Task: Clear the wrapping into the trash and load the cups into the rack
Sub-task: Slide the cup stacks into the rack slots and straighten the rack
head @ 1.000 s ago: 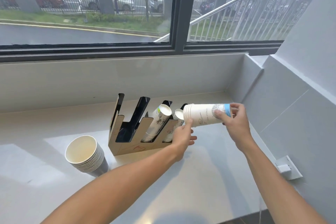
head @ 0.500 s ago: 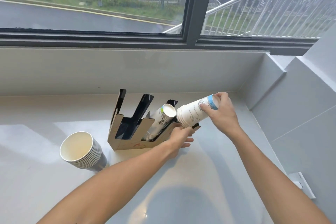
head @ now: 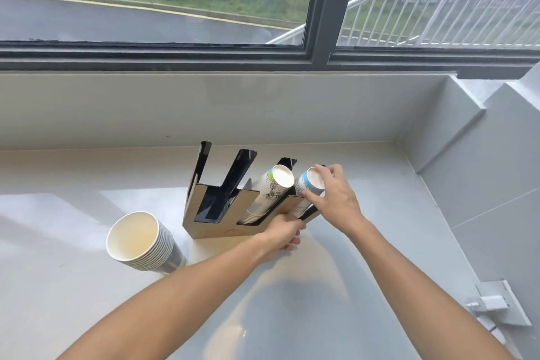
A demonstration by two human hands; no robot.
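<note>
A slanted cup rack point(head: 217, 223) of black and tan panels stands on the white counter point(head: 58, 242). Its third slot holds a stack of white printed cups point(head: 270, 190). My right hand point(head: 333, 199) grips the base end of a blue-banded cup stack point(head: 306, 183) that lies in the rightmost slot. My left hand point(head: 282, 235) holds the rack's front right corner. A separate stack of grey cups point(head: 143, 242) stands upright to the left of the rack. No wrapping or trash bin is in view.
A low wall and a window run behind the counter. A grey tiled wall closes the right side, with a white wall socket and plug point(head: 493, 302) near the counter's right front edge.
My right hand has tilted the blue-banded cup stack from level and lowered it mouth first into the rightmost slot. My left hand slid from the stack's mouth down to the rack's corner.
</note>
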